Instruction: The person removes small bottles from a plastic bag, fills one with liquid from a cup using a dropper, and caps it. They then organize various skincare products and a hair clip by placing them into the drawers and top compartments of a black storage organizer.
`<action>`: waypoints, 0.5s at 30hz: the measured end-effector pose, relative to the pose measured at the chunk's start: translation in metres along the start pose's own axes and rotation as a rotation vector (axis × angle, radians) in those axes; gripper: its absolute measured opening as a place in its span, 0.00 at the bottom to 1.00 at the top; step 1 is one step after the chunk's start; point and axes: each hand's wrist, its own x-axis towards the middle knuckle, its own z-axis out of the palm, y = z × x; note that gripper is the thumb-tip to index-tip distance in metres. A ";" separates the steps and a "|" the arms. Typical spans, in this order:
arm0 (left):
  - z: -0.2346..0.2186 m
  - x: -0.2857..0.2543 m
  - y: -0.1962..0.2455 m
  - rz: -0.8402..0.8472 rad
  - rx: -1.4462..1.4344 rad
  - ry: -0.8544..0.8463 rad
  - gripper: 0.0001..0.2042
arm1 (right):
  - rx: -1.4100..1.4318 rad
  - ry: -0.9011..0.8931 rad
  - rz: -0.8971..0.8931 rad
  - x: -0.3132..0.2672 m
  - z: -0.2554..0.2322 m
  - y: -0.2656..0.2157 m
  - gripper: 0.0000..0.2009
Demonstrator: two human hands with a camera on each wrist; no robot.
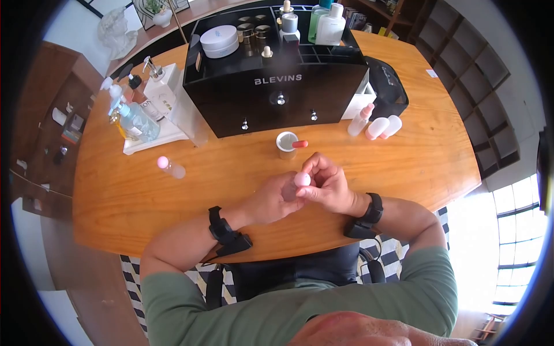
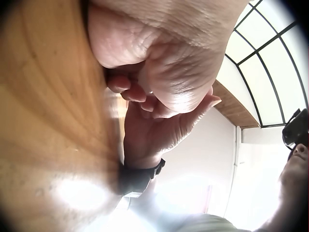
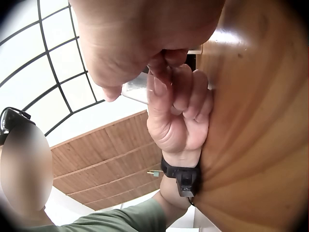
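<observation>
Near the front middle of the table, my left hand [image 1: 272, 199] grips a small clear bottle with a round pink cap [image 1: 302, 179]. The fingers cover most of its body; a clear part of the bottle [image 3: 135, 89] shows between the hands in the right wrist view. My right hand [image 1: 332, 185] pinches the pink cap between thumb and fingers. Just beyond the hands stands a small cup [image 1: 286, 151], with a red-tipped stick [image 1: 300, 144] leaning over its rim. A similar bottle with a pink ball cap [image 1: 171, 167] lies on the table to the left.
A black organizer [image 1: 231, 104] marked BLEVINS stands at the back, with jars and bottles on top. Left of it, a white tray [image 1: 135, 149] carries pump bottles. To the right are a pink spray bottle [image 1: 360, 121], white-capped bottles [image 1: 378, 128] and a black case [image 1: 388, 89].
</observation>
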 end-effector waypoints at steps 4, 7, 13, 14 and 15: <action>0.002 0.003 -0.004 0.086 -0.044 0.028 0.19 | -0.007 0.037 0.038 0.005 0.011 -0.016 0.16; 0.001 0.002 -0.005 0.082 -0.047 0.044 0.20 | -0.085 -0.036 0.006 0.006 0.006 -0.018 0.14; -0.001 0.002 0.004 0.013 0.114 0.016 0.17 | -0.045 -0.024 -0.063 0.003 0.005 -0.005 0.16; 0.000 0.002 0.003 0.028 0.084 0.032 0.17 | -0.042 -0.023 -0.061 0.004 0.006 -0.008 0.16; 0.001 0.002 0.003 0.044 0.053 0.047 0.17 | -0.056 -0.030 -0.058 0.006 0.008 -0.012 0.16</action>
